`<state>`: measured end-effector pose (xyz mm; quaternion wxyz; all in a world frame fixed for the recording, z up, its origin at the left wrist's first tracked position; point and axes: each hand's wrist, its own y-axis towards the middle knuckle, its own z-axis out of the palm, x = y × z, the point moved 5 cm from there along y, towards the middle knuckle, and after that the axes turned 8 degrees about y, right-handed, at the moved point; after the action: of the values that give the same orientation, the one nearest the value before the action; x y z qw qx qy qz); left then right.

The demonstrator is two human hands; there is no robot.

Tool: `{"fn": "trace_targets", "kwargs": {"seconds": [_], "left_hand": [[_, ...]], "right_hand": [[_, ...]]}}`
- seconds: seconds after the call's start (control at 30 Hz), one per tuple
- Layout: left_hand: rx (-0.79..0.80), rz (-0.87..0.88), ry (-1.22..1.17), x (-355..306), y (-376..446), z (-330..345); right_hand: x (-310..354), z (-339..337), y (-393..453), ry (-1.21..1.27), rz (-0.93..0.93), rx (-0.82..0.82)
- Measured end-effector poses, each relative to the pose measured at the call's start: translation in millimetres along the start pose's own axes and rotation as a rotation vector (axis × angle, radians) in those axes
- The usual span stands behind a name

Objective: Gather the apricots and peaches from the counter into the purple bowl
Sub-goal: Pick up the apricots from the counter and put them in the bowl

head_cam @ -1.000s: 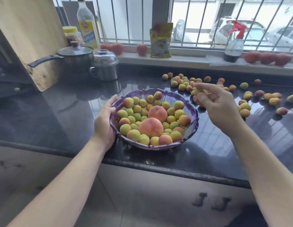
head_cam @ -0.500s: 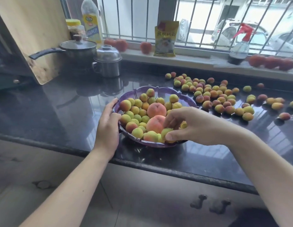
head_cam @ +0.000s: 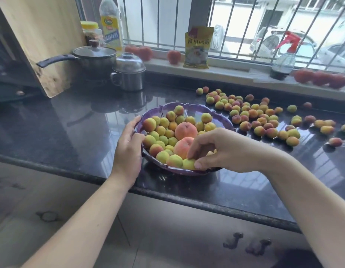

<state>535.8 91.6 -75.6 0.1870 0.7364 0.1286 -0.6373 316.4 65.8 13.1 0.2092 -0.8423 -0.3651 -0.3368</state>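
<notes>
The purple bowl stands on the dark counter, heaped with small yellow-green apricots and two larger peaches. My left hand grips the bowl's left rim, thumb hooked over the edge. My right hand hangs over the bowl's near right side with its fingers curled down. Thumb and forefinger pinch an apricot at the near rim, and another shows under the palm. Several loose apricots lie scattered on the counter to the right of the bowl.
A lidded saucepan and a lidded steel mug stand behind the bowl at left, beside a leaning wooden board. On the sill are an oil bottle, a yellow packet, a spray bottle and tomatoes.
My right hand came from the loose apricots at the right to the bowl's near side, carrying apricots. My left hand stayed on the rim.
</notes>
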Motion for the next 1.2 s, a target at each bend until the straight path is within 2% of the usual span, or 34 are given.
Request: {"fn": "trace_targets", "kwargs": {"seconds": [0.33,0.5,0.67,0.9,0.97,1.0,1.07,1.13,1.17,1.2], "left_hand": [[0.006,-0.016,-0.037,0.4,1.1,0.3],[0.02,-0.011,-0.036,1.1,3.0,-0.2],[0.036,-0.007,-0.009,2.0,3.5,1.4],[0.04,-0.005,-0.003,2.2,3.2,1.4],[0.03,-0.004,-0.004,3.3,4.3,0.6],[0.023,-0.003,-0.007,4.2,4.6,0.1],[0.017,-0.005,-0.005,5.5,4.6,-0.2],[0.016,-0.007,-0.001,4.8,3.7,1.7],[0.012,-0.007,0.002,4.0,3.3,2.6],[0.006,-0.003,0.003,3.2,3.1,3.2]], "right_hand": [[0.2,0.5,-0.3,0.002,0.011,0.002],[-1.0,-19.6,-8.7,0.073,-0.037,-0.21],[13.4,13.1,14.6,-0.053,-0.076,-0.074],[20.0,19.2,23.1,-0.152,-0.065,-0.073],[17.8,5.8,12.8,-0.041,-0.104,-0.179],[10.1,-8.2,6.8,0.047,-0.114,-0.309],[-27.3,-44.6,-6.9,0.127,-0.056,-0.666],[-82.2,-74.6,-18.4,-0.02,0.132,-0.971],[-107.6,-81.9,-21.4,-0.135,0.25,-1.034],[-129.8,-83.6,-20.7,-0.229,0.366,-1.031]]}}
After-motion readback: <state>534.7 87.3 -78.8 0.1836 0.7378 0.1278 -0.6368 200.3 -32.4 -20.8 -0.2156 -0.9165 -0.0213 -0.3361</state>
